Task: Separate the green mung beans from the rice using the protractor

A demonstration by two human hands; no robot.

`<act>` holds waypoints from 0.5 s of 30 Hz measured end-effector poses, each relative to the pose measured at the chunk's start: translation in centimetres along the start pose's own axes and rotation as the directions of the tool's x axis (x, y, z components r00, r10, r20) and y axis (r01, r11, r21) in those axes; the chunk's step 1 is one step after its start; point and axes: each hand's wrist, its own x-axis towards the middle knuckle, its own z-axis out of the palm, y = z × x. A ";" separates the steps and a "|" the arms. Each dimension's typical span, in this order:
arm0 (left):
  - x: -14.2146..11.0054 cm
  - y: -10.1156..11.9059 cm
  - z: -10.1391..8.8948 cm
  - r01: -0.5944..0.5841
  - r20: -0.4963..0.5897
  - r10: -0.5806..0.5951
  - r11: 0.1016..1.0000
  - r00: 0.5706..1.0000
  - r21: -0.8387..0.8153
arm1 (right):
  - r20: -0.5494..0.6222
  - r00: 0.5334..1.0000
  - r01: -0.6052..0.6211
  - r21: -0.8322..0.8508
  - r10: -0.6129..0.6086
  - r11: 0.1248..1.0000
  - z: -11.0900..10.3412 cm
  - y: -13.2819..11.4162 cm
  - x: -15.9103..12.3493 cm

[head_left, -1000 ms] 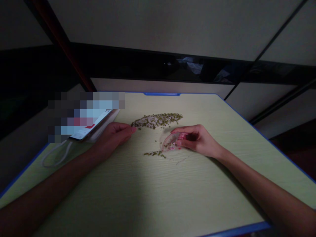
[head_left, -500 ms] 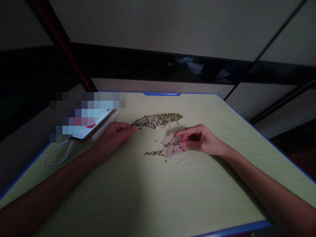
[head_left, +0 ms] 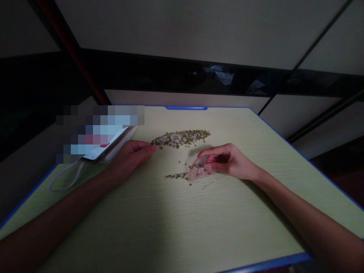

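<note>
My left hand (head_left: 136,153) rests at the left end of a long pile of small green beans mixed with pale grains (head_left: 182,138). Its thumb and forefinger are pinched together; whatever lies between them is too small to make out. Fingers of my right hand (head_left: 227,161) are closed around a clear plastic cup with pink print (head_left: 196,171), tipped low over the table with its wide end to the left. A short row of green beans (head_left: 176,176) lies on the table just left of the cup, with a few loose ones around it.
A phone with a lit screen (head_left: 98,151), partly pixelated, lies at the table's left beside my left wrist. A white strap (head_left: 64,189) loops from it. The pale table (head_left: 159,220) has a blue edge. Behind it stands a cabinet with light panels (head_left: 182,30).
The cup has turned slightly in my right hand, its wide end shifting a little left. My left hand stays at the pile's end.
</note>
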 end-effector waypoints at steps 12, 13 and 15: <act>-0.1 0.2 0.1 -0.006 -0.014 0.006 1.000 1.000 0.015 | 0.071 0.997 -0.011 0.019 0.010 1.000 -0.1 -0.6 -0.2; -0.1 0.1 0.1 -0.006 -0.013 0.006 1.000 1.000 0.019 | 0.076 0.997 -0.013 0.013 0.012 1.000 -0.1 -0.6 -0.3; -0.1 0.1 0.1 -0.003 -0.010 0.004 1.000 1.000 0.027 | 0.083 0.996 -0.013 0.004 0.013 1.000 -0.1 -0.5 -0.3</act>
